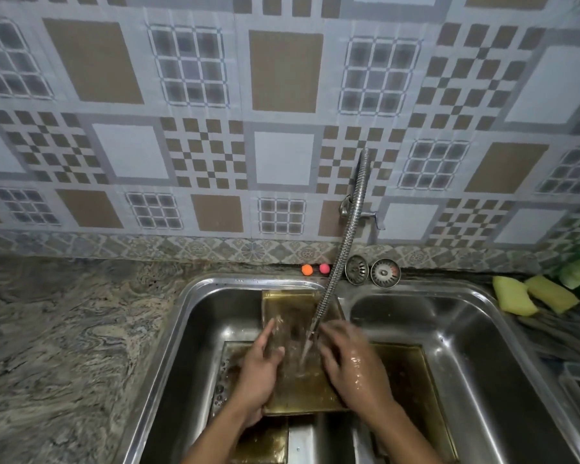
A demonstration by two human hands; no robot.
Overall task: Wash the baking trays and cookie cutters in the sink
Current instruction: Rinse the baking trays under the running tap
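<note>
A brownish rectangular baking tray (292,309) leans across the left sink basin under the running water from the flexible tap hose (344,249). My left hand (260,370) grips the tray's left edge, thumb on its inner face. My right hand (352,360), wet and slightly blurred, lies with spread fingers on the tray's surface at the water stream. More brown trays (412,380) lie flat beneath it in the basin bottom. No cookie cutters are visible.
The double steel sink (188,316) has a right basin (449,329). Two yellow sponges (516,296) lie on the counter at right. Two strainer plugs (370,271) and two small balls (315,268) sit behind the sink. A granite counter (64,329) stretches left.
</note>
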